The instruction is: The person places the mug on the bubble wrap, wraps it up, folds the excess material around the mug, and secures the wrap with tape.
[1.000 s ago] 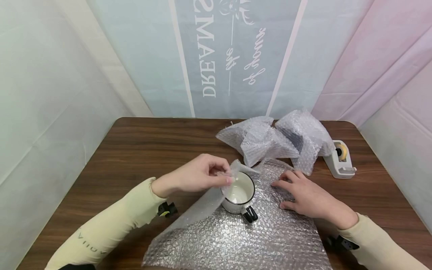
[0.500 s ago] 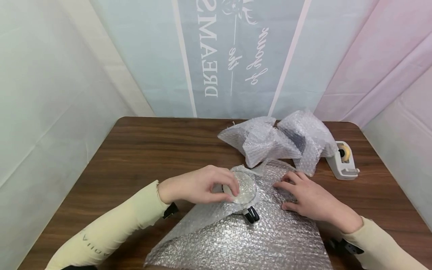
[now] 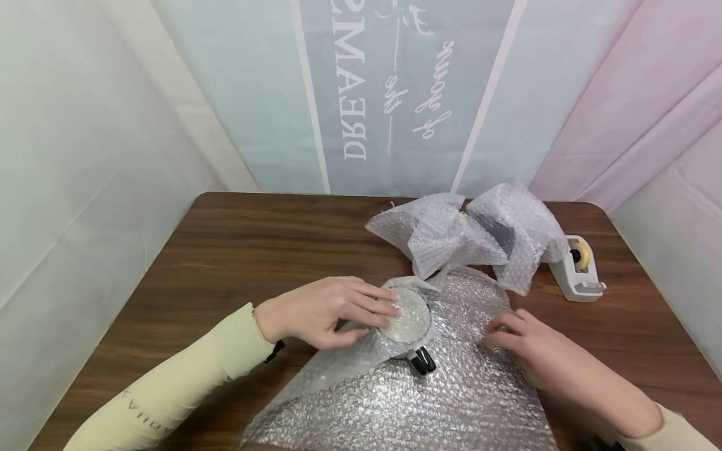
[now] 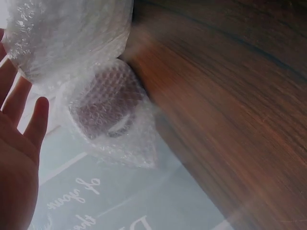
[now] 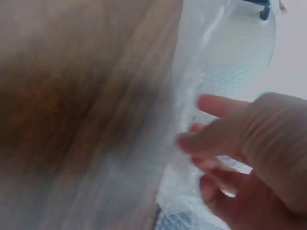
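Note:
A white mug with a dark rim stands on a sheet of bubble wrap (image 3: 389, 401). The sheet's left flap is folded over its mouth, while its black handle (image 3: 422, 361) sticks out uncovered. My left hand (image 3: 329, 310) rests its extended fingers on the flap over the mug; the left wrist view shows those spread fingers (image 4: 38, 117) against the wrap. At the sheet's right edge is my right hand (image 3: 541, 351), fingers loosely bent. In the blurred right wrist view, its thumb (image 5: 201, 141) is close to that edge, and whether it touches is unclear.
Two bubble-wrapped bundles (image 3: 437, 232) (image 3: 516, 225) lie at the back right, one with something dark inside. Beside them stands a white tape dispenser (image 3: 578, 269). Fabric walls (image 3: 259, 94) enclose the brown wooden table (image 3: 254, 244) at the back and sides.
My left hand has brought the wrap's left flap over the mug, let go of it and flattened its fingers on top. My right hand has drawn back rightward to the sheet's edge.

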The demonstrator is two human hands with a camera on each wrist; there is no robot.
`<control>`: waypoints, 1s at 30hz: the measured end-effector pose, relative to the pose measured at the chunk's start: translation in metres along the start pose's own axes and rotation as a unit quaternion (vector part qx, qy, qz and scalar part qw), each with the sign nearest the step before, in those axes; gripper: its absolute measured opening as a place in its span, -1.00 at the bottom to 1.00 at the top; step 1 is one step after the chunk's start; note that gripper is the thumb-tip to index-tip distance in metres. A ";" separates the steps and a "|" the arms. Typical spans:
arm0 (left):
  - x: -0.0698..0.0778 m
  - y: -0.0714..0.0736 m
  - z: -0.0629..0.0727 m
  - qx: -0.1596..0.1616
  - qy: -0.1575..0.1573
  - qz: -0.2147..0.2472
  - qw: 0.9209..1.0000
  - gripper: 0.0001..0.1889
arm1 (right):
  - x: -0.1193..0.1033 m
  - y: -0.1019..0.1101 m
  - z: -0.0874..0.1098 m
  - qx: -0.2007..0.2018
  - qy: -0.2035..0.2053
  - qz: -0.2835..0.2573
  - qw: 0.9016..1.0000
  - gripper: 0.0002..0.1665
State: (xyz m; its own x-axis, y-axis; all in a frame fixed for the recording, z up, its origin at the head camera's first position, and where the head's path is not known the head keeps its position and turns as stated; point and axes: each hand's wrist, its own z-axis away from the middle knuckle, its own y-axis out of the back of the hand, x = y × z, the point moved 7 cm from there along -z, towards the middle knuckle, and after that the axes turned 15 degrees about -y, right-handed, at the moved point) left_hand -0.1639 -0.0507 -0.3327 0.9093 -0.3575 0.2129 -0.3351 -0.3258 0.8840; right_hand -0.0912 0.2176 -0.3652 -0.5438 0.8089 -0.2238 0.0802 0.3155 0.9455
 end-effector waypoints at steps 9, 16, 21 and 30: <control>0.002 -0.003 0.001 0.018 -0.028 -0.041 0.999 -0.63 | 0.002 -0.012 0.039 -0.174 -0.137 -0.017 0.975 0.12; 0.002 -0.005 0.002 0.043 -0.028 -0.053 0.997 -0.64 | -0.009 -0.014 0.052 -0.244 -0.103 -0.105 0.959 0.10; 0.003 -0.005 0.002 0.039 -0.020 -0.048 0.998 -0.65 | -0.033 0.014 0.040 -0.133 0.021 -0.161 0.978 -0.50; 0.002 -0.007 0.003 0.029 -0.009 -0.006 1.000 -0.66 | -0.061 0.071 -0.009 0.108 0.099 -0.183 0.972 -0.70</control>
State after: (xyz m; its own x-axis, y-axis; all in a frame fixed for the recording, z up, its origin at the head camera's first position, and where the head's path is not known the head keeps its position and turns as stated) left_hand -0.1602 -0.0520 -0.3399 0.9087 -0.3695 0.1944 -0.3388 -0.3806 0.8604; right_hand -0.0598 0.1860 -0.2820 -0.7170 0.5180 -0.4665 0.0123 0.6785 0.7345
